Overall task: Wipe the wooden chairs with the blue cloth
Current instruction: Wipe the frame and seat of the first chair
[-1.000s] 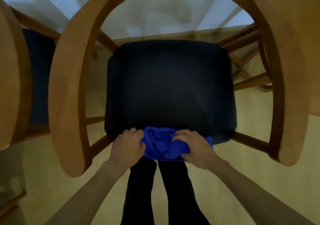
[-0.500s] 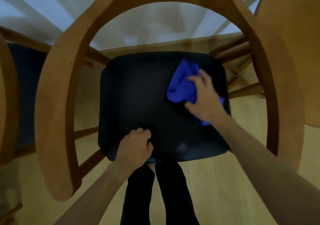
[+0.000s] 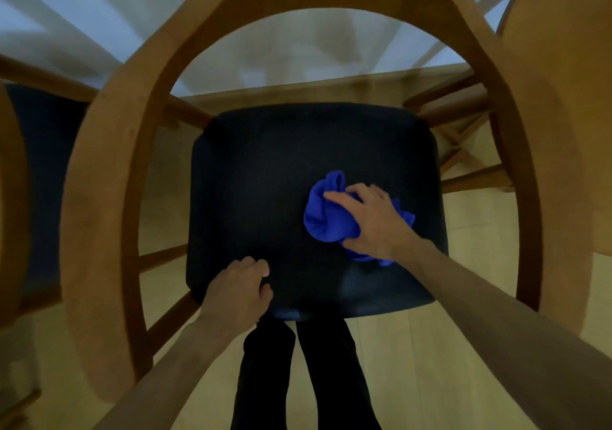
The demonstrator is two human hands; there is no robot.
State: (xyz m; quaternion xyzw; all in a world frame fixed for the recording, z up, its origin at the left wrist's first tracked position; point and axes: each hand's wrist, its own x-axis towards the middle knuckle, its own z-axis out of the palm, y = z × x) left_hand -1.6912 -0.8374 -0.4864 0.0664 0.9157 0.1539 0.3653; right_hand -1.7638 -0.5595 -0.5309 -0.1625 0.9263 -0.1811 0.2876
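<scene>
My worry is that the bunched blue cloth [image 3: 326,212] slips out from under my right hand [image 3: 371,222] if I push sideways too fast, leaving bare palm on the dark seat [image 3: 265,177]. The cloth sits right of the seat's middle, gripped under my curled right fingers and poking out to their left, while my left hand [image 3: 236,288], loosely curled and holding nothing, rests on the seat's near-left edge.

Right hand [image 3: 374,227] dragged blue cloth [image 3: 326,217] nearer.

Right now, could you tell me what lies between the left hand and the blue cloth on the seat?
Only bare dark seat lies between the left hand and the blue cloth, as the head view shows.
</scene>
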